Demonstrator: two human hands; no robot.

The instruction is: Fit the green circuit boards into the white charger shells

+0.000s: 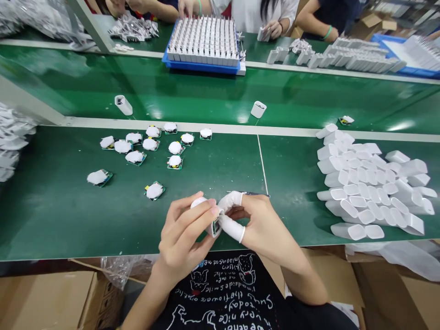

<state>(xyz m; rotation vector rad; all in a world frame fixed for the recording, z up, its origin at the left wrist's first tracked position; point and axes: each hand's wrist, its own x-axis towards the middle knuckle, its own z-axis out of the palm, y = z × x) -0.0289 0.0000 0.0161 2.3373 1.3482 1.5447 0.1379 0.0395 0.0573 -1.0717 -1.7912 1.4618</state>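
Note:
My left hand (184, 233) is wrapped round a white plastic charger housing (213, 229), its open end turned to the right. Green circuit board shows inside that opening. My right hand (259, 224) wears white finger cots on thumb and forefinger, which close on the rim of the same housing; the exact contact at their tips is hidden. A dark thin tool (256, 194) lies on the bench, partly behind my right hand. Left of my hands sits a small circuit board topped with a white pad (154, 190), with several more like it (123, 146) farther back.
Many empty white housings (357, 176) are piled at the right. Two white housings (258, 109) (123, 105) stand on the green back ledge, with one board (346, 120) at its right. Beyond, a blue tray (201, 66) holds rows of white parts, and co-workers' hands (273, 30) handle pieces.

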